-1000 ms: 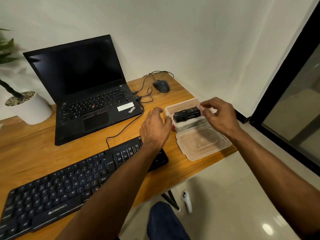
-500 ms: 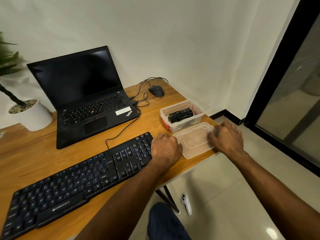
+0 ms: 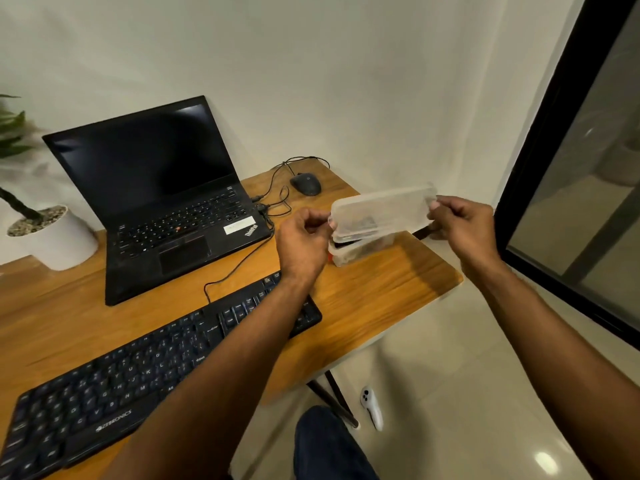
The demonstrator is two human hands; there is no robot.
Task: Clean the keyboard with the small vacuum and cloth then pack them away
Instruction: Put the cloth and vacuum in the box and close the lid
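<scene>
A clear plastic lid (image 3: 381, 211) is held in the air, tilted, just above the clear plastic box (image 3: 360, 249) at the desk's right end. My left hand (image 3: 304, 240) pinches the lid's left edge and my right hand (image 3: 462, 225) grips its right edge. Through the lid a dark shape, the small black vacuum, shows dimly inside the box. The cloth is not visible. The black keyboard (image 3: 138, 368) lies along the front of the wooden desk (image 3: 381, 296), partly under my left forearm.
An open black laptop (image 3: 162, 202) stands behind the keyboard, with a cabled mouse (image 3: 306, 184) at the back right. A white plant pot (image 3: 52, 233) is at the left. A black-framed glass door (image 3: 571, 174) is on the right. A white controller (image 3: 372, 407) lies on the floor.
Both hands took the lid from the desk in front of the box and lifted it over the box. A second ago they were setting the vacuum into the box.
</scene>
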